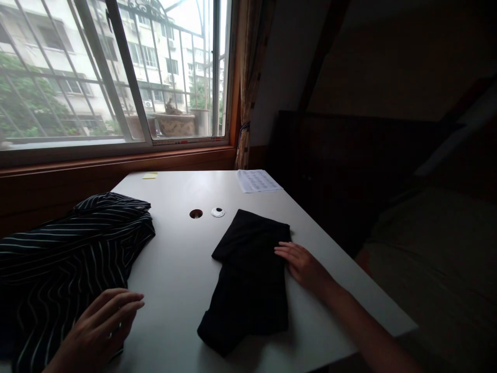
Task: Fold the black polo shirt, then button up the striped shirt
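Note:
A folded black garment [252, 274] lies on the white table [174, 259], its lower left corner slightly raised and rounded. Resting on the garment's right edge, my right hand [301, 261] has its fingers stretched out flat. My left hand [101, 324] hovers at the lower left, fingers extended and a little bent, with nothing in them. Beneath and behind it spreads a black garment with white stripes [77, 243], heaped loosely along the table's left side. What kind of garment each one is, I cannot tell.
Behind the garments are a round cable hole [196, 213] and a white round cap [218, 212]. Printed sheets [258, 181] lie at the back right, a yellow sticky note [149, 175] at the back left. Beyond stands a barred window [155, 77] with a curtain [248, 83].

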`<state>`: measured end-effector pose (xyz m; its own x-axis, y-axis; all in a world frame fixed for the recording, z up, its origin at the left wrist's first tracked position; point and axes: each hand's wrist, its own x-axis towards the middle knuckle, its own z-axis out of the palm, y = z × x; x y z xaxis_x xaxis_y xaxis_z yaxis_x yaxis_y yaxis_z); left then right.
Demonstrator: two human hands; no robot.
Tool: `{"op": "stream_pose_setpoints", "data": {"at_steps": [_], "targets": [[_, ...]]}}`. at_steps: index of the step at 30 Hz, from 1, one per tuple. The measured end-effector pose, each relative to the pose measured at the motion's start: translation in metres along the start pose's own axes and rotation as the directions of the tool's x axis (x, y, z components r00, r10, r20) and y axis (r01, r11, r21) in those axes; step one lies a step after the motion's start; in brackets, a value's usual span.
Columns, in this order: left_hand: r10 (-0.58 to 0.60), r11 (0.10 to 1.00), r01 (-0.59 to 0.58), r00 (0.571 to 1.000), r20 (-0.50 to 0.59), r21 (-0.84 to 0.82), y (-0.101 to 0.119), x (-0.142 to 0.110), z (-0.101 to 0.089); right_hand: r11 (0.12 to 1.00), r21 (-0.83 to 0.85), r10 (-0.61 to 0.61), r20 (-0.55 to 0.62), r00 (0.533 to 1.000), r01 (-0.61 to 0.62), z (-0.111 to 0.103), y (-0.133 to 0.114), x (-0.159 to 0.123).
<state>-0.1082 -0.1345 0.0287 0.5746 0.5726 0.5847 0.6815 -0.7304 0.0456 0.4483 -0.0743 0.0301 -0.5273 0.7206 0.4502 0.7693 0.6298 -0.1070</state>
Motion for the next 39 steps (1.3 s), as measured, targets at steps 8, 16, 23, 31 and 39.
{"op": "stream_pose_setpoints", "data": {"at_steps": [8,16,23,31,39], "targets": [[-0.034,0.997,0.047,0.983,0.181,-0.069,0.018,0.064,0.022,0.983,0.181,-0.031,0.046,0.998,0.022,-0.029,-0.037,-0.002],[-0.063,0.971,0.114,0.970,0.236,-0.208,0.022,0.145,0.097,0.980,0.194,-0.063,0.093,0.994,0.044,-0.028,-0.044,-0.005],[-0.013,0.935,0.088,0.976,0.216,-0.343,0.021,0.171,0.138,0.992,0.127,-0.021,0.087,0.996,0.009,-0.032,-0.054,-0.009],[0.124,0.945,-0.041,0.963,0.241,-0.323,0.010,0.165,0.136,0.993,0.111,0.019,0.093,0.995,-0.029,-0.032,-0.066,-0.014],[0.117,0.972,-0.061,0.963,0.244,-0.226,0.011,0.164,0.131,0.983,0.146,0.080,0.183,0.980,-0.107,-0.031,-0.073,-0.017]]}}
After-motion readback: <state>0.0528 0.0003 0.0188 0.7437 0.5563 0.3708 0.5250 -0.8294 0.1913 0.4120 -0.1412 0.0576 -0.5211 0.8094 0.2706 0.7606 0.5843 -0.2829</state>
